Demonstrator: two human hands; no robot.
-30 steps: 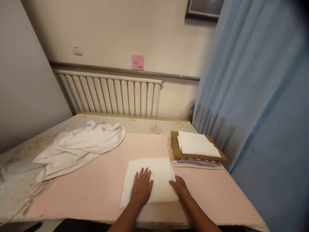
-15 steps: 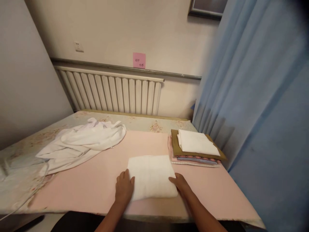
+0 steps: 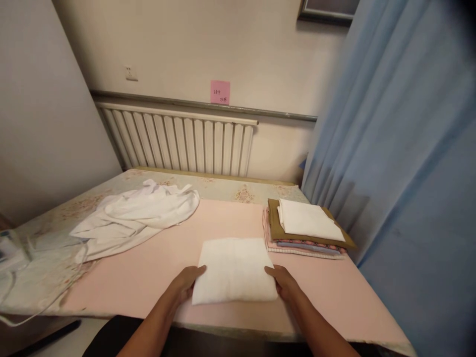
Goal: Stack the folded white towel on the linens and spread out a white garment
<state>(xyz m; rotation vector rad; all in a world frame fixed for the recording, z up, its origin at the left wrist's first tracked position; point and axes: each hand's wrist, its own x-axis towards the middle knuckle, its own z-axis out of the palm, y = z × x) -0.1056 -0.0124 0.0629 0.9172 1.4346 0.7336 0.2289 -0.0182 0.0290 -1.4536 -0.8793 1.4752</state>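
A folded white cloth [image 3: 234, 271], roughly rectangular, is in front of me over the pink sheet [image 3: 230, 218]. My left hand [image 3: 188, 281] grips its left edge, thumb on top and the other fingers hidden underneath. On the opposite edge my right hand [image 3: 281, 280] pinches the cloth the same way. Beyond my right hand is a stack of folded cloths [image 3: 275, 223], with a folded white piece [image 3: 310, 219] on top of an olive one. A crumpled white cloth [image 3: 137, 213] lies loosely at the left.
A floral cover [image 3: 111, 188] shows around the pink sheet. A blue curtain [image 3: 390, 148] hangs along the right side. At the back, a radiator [image 3: 186, 139] runs along the wall beneath a pink note [image 3: 220, 92]. White cables [image 3: 37, 310] trail at the left edge.
My left hand has turned from resting beside the cloth to gripping its left edge from below. The cloth looks slightly raised at the sides. The view has shifted a little left.
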